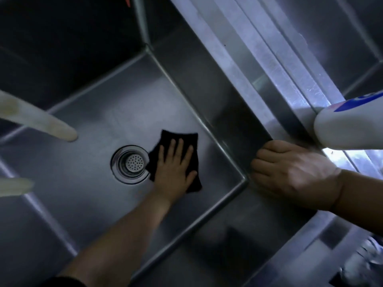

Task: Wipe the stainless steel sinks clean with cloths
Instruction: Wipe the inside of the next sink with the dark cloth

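Left hand has fingers spread flat on the cloth on the sink floor, drain just beside them. Right hand curls over the rim. Looks mid-wipe, with the walls and next basin probably left.

Landmark: the drain strainer, set in the floor of the sink basin. Just right of the drain lies the cloth, flat on the floor, edge nearly touching the drain ring. Your left hand lies on the cloth, fingers spread. Farther right of the drain, up on the basin rim, your right hand grips the edge. A bottle lies beyond that hand. A second basin sits right of the rim.
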Demonstrator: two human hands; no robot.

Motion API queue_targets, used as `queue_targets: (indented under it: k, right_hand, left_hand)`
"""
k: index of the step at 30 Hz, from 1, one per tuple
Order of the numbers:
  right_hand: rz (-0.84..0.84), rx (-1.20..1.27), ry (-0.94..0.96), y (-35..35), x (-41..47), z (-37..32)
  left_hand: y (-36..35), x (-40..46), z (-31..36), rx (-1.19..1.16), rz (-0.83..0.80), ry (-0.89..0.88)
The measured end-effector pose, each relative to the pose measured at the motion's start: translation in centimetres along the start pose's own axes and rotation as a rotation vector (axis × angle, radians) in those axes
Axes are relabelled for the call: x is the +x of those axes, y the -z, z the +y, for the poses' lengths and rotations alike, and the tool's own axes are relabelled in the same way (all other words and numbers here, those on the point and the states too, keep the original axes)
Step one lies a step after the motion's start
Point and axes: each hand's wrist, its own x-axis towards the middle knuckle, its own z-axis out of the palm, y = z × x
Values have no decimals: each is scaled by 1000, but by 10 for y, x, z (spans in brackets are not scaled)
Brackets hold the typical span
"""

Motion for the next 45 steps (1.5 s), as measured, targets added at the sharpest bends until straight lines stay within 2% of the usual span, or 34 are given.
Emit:
queue_targets:
  k: [5, 7, 9, 12, 18, 23, 27, 31, 35, 39, 45]
  right_hand:
    - [62, -33, -107, -10, 28, -27]
    - [65, 21, -115, -22, 50, -42]
    - [41, 47, -99, -36, 73, -49]
    - [5, 45, -114, -54, 102, -51]
    - [-111, 19, -167, -75, 124, -42]
    - [-218, 38, -152, -83, 120, -44]
    - [-292, 104, -134, -89, 109, -45]
    - [-347, 178, -177, -92, 105, -40]
    - [-360, 244, -221, -97, 107, -36]
    - [-365, 313, -239, -105, 104, -38]
    - [-355, 392, -214, -104, 103, -47]
  left_hand:
    - [-23, -84, 19, -34, -110, -206]
    - [-24, -82, 11, -22, -101, -274]
    - [-16, -59, -1, 3, -86, -266]
    - [3, 2, -28, 51, -25, -118]
    - [37, 88, -111, 26, 147, 314]
    - [40, 47, -162, -1, 207, 543]
    - [29, -17, -180, -14, 169, 737]
    - [11, -84, -148, -69, 146, 821]
    - [-6, -115, -86, -53, 28, 786]
    - [-13, -106, -43, -37, -42, 715]
    - [0, -57, -38, -96, -45, 712]
